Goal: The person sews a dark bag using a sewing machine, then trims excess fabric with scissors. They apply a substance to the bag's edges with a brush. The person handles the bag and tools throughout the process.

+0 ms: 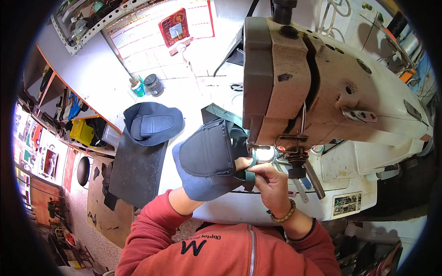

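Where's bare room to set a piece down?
Free: the white tabletop left of the dark jar, between the metal rack and the loose blue piece. Crowded: around the sewing machine's head, where the right hand, held blue piece and tools bunch.

A red jacket (225, 263) with silver zip (252, 250), black chest lettering (193, 249) and dark cuff edging (313, 226) (plus a brown beaded bracelet (286, 216)).

Before you, a dark jar (153, 86) stands with a small green-and-white bottle (137, 89) just beside it on the left. Beyond the jar, to its right, you face a red-cased phone (167, 24) on a stand (180, 46); a red-edged printed sheet (131, 45) spans the background behind the jar. Left of the jar and nearer you sits a yellow bin (82, 132).
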`<state>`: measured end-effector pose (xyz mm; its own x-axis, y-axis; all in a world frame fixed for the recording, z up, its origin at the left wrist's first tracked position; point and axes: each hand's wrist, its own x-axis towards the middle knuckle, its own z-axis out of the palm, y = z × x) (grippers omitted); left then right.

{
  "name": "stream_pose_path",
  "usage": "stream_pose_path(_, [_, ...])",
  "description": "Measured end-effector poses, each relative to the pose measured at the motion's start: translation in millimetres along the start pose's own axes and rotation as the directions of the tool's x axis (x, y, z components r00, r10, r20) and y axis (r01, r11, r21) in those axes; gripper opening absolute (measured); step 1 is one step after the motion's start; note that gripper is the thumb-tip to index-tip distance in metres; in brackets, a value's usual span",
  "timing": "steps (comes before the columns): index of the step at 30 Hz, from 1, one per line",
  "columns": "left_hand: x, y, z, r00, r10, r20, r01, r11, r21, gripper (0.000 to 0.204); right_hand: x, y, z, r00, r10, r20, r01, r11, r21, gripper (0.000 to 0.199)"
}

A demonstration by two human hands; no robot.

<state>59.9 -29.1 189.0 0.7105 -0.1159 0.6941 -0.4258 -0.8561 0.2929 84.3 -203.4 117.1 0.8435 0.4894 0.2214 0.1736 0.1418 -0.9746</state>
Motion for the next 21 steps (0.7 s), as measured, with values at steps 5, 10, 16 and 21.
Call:
stream_pose_path(5, [4, -3, -6, 0.996, -0.029, 0.083, 0.037, 0.995, -0.095, 0.019, 1, -4, 2, 0.996, -0.086, -0.024, 0.082, 0.987, -0.141, 0.013])
stream_pose_path(10, [10, -3, -3, 1.0, -0.026, 0.018, 0.027, 0.995, -0.101, 0.024, 3, -6, 4, 0.996, -0.076, -0.039, 0.067, 0.981, -0.18, 0.013])
stream_pose_path(16, [6, -5, -9, 0.996, 0.086, 0.028, -0.084, 0.995, -0.059, 0.025, 5, -7, 2, 0.996, -0.078, -0.044, 0.069, 0.982, -0.173, 0.017])
stream_pose_path(21, [2, -1, -5, 0.997, 0.069, 0.036, -0.067, 0.996, -0.066, 0.026, 5, -7, -2, 1.0, 0.003, -0.024, -0.005, 0.995, -0.102, 0.016])
